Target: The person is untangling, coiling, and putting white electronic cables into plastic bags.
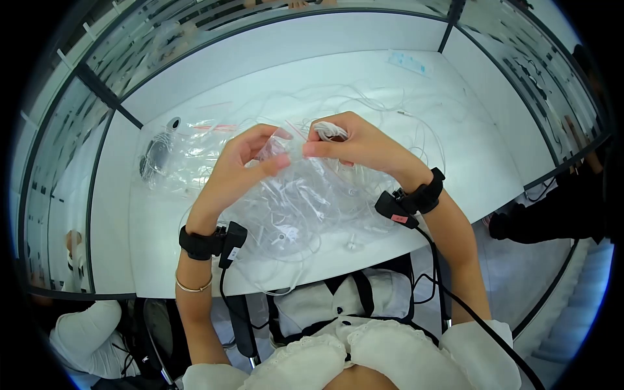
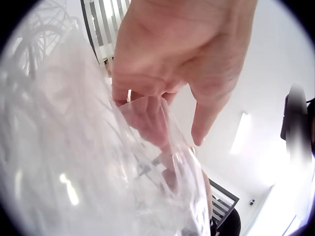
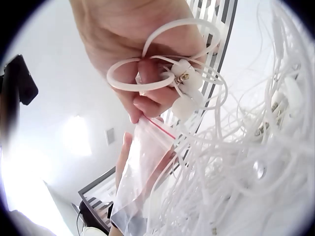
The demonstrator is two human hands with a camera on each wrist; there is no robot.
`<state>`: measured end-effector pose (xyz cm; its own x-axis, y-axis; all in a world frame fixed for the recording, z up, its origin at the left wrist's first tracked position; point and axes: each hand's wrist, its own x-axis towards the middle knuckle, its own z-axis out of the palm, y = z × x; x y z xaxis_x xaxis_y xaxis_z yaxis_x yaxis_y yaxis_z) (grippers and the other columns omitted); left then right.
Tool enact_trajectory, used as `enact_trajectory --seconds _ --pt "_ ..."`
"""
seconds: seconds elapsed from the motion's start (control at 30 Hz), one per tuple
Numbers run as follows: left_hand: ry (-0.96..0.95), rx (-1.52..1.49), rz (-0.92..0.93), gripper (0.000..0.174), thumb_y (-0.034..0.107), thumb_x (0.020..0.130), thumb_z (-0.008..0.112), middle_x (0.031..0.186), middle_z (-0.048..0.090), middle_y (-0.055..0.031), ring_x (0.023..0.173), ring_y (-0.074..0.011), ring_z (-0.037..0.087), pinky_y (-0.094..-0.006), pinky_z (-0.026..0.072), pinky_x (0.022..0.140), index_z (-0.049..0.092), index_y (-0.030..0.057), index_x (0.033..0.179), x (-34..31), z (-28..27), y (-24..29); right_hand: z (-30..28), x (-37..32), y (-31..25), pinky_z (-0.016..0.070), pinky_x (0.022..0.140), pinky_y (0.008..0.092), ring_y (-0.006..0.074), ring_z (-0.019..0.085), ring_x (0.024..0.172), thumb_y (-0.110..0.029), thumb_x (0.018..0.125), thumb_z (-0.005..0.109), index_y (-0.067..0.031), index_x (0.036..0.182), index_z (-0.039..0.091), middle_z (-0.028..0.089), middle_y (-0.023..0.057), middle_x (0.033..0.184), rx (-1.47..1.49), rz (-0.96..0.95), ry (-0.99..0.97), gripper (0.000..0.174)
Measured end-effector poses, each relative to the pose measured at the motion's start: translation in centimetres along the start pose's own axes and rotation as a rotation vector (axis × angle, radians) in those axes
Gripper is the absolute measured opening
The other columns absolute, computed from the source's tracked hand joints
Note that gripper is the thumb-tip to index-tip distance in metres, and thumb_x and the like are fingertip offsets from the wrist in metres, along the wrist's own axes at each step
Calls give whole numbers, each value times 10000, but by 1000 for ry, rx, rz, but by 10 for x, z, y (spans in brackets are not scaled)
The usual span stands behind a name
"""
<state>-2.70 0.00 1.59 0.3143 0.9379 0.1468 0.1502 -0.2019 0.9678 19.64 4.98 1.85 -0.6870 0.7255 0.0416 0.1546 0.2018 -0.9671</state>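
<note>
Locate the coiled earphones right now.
Head view, centre: the coiled earphones sit in the right hand, just above the zip bag that it pinches with the left hand, over the cable pile on the table.

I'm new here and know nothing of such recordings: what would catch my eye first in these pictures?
First, the two hands meeting above the middle of the table: the right hand grips coiled white earphones, and the left hand pinches a small clear bag with a red strip right beside them. Beneath them, a heap of clear bags and white cables sprawls across the white table.
</note>
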Motion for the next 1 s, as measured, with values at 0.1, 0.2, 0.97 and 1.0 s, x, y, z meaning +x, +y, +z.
enact_trajectory --seconds 0.1,0.2,0.97,1.0 --pt "-7 12 40 114 93 821 701 787 601 -4 709 -85 547 -229 439 666 630 4 817 -2 2 -7 7 0 1 265 466 203 23 360 543 -320 833 695 -82 737 593 443 -72 606 -12 -78 -21 276" --pt "7 -67 31 109 94 826 697 760 596 -8 677 -84 542 -232 439 653 634 6 816 -4 4 -10 7 0 1 262 468 203 23 360 554 -328 836 692 -85 731 589 441 -73 598 -47 -85 -34 285" --pt "293 194 214 215 169 923 553 995 575 -19 898 -97 501 -249 391 794 570 9 1065 -2 17 -14 9 2 4 289 454 200 20 400 513 -297 818 706 -88 667 566 529 -54 609 50 -20 13 294" --pt "378 291 263 185 153 907 568 977 568 -16 874 -94 498 -247 388 777 562 19 1035 -2 17 -12 10 3 5 290 459 201 21 400 521 -291 818 708 -84 671 570 527 -55 611 33 -53 33 290"
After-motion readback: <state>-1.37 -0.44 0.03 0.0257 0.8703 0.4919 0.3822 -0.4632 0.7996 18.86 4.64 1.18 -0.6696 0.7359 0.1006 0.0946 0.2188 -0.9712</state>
